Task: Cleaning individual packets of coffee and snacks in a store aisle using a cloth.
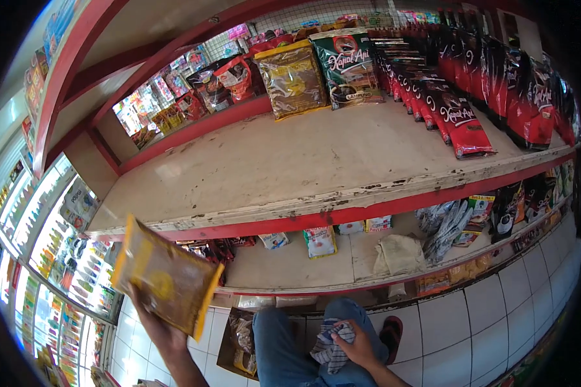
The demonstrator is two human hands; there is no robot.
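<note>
My left hand (162,334) grips a brown and yellow plastic packet (167,283) by its lower edge, raised in front of the upper shelf's left end. A striped cloth (333,344) is bunched in my right hand (356,342), resting at my knee. On the upper shelf (252,164), a similar brown and yellow packet (293,80) stands beside a green coffee packet (347,67). To their right, rows of red and black coffee packets (465,123) stand one behind another.
An open cardboard box (225,346) with packets sits on the tiled floor beside my leg. The lower shelf (290,271) holds sachets (320,242), a pale cloth (399,254) and clear plastic bags (448,227). Lit drink coolers (72,261) stand at left. A red beam (72,72) rises at upper left.
</note>
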